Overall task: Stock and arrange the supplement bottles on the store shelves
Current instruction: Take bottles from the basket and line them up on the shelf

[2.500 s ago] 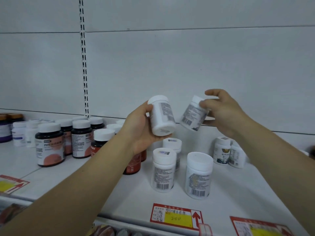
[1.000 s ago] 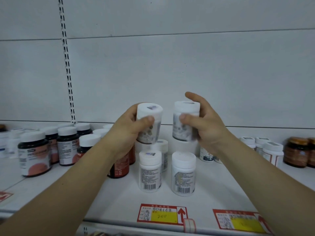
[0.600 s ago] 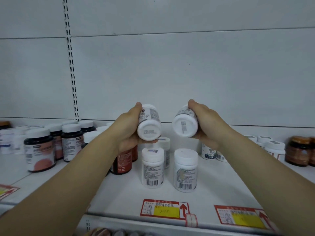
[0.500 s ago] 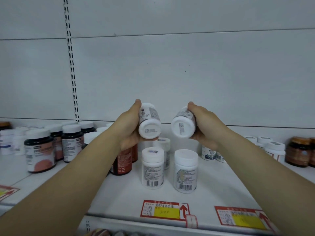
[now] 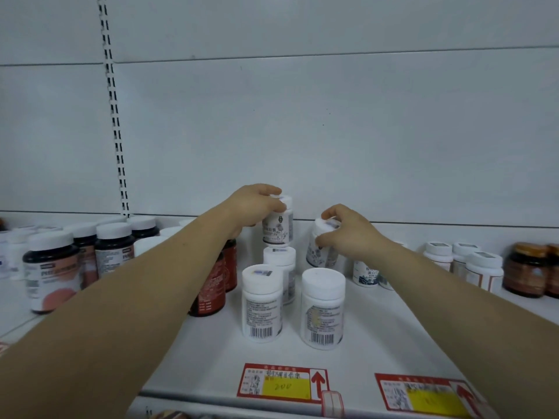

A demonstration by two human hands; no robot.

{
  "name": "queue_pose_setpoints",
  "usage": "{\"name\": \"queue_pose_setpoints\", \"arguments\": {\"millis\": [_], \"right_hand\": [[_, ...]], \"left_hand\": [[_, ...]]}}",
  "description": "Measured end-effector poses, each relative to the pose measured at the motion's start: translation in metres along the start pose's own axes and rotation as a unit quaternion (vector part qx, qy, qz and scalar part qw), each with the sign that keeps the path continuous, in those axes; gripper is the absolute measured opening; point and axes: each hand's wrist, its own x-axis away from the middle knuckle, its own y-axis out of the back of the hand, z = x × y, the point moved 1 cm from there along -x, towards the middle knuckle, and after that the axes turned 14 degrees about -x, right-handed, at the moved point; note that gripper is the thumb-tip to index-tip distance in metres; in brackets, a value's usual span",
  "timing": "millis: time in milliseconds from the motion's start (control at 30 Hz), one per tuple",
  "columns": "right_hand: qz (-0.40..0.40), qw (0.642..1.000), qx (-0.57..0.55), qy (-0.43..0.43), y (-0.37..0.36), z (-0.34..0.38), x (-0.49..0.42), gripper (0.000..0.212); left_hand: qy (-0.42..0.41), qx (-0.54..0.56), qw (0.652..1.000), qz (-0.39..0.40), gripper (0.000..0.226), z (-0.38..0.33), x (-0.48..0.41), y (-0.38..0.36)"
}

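Our left hand [image 5: 257, 207] grips the left bottle [image 5: 278, 229] by its cap, upright just over the cap of a lower bottle [image 5: 279, 257]. Our right hand [image 5: 348, 234] pinches the cap of the tilted right bottle [image 5: 320, 252] nearby. Both bottles are at the back of the white shelf [image 5: 381, 337], before a pale wall panel [image 5: 332, 131]. Our arms reach forward, fingers curled down.

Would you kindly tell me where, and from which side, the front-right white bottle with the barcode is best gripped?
Probably round the front-right white bottle at its straight wall just below the cap, coming from the front right. It stands upright, bare shelf lies on that side, and the front-left white bottle stands close beside it.
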Motion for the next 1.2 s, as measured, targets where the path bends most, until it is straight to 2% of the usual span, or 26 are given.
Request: {"name": "queue_pose_setpoints", "arguments": {"millis": [233,567,733,900,1000,1100,1133,1200], "right_hand": [[0.033,0.997,0.072,0.017,-0.012,-0.016,-0.013,0.047],[0.077,0.988,0.135,0.026,-0.019,-0.026,-0.024,0.050],[0.093,0.984,0.152,0.012,-0.019,-0.027,-0.027,0.052],[0.095,0.979,0.183,0.010,-0.016,-0.024,-0.022,0.049],[0.065,0.983,0.172,0.028,-0.010,-0.013,-0.013,0.044],[0.038,0.989,0.115,0.088,0.002,0.007,0.015,0.027],[0.052,0.991,0.081,0.097,0.007,0.013,0.029,0.025],[0.126,0.988,0.034,0.084,0.011,0.023,0.060,0.029]], "left_hand": [[0.002,-0.034,0.999,0.005,0.039,0.004,-0.018,-0.005],[0.055,-0.133,0.984,0.107,0.028,0.016,-0.021,-0.024],[0.074,-0.200,0.964,0.156,0.029,0.016,-0.019,-0.029],[0.036,-0.296,0.944,0.142,0.034,0.010,-0.010,-0.025],[-0.009,-0.329,0.938,0.110,0.042,-0.002,0.003,-0.019],[-0.055,-0.262,0.960,0.084,0.045,-0.007,0.035,-0.013],[-0.065,-0.229,0.967,0.090,0.047,-0.004,0.048,-0.012],[-0.083,-0.209,0.965,0.134,0.060,0.006,0.075,-0.012]]}}
